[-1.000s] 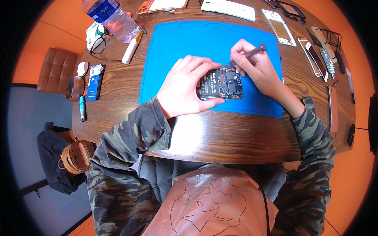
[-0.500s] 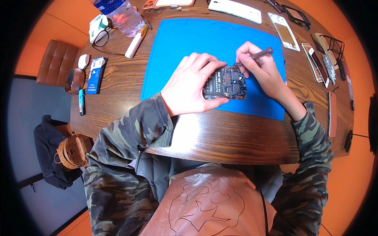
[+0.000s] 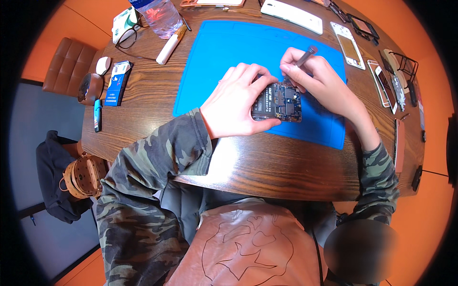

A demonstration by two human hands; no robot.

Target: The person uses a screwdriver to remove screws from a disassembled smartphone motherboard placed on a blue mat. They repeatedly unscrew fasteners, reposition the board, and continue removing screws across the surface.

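An opened phone [image 3: 287, 101], its black battery and circuit board bare, is at the right part of the blue mat [image 3: 217, 52]. My left hand [image 3: 234, 102] grips the phone by its edges, thumb on the near side and fingers on the far side. A dark, slim screwdriver [image 3: 307, 56] is pinched in my right hand [image 3: 317, 78], its handle tilted up and to the right. Its tip points down at the board's upper part; my fingers hide where it meets the board.
Left of the mat lie a white tube-like item [image 3: 168, 51], glasses [image 3: 128, 39], a water bottle [image 3: 160, 19], a blue cigarette pack [image 3: 117, 85] and a lighter [image 3: 98, 116]. Phone shells [image 3: 347, 45] and a white phone back [image 3: 292, 15] line the far and right sides.
The screwdriver now stands more upright, and its handle has shifted left and up. My right wrist has swung outward to the right. My left hand keeps its hold on the phone.
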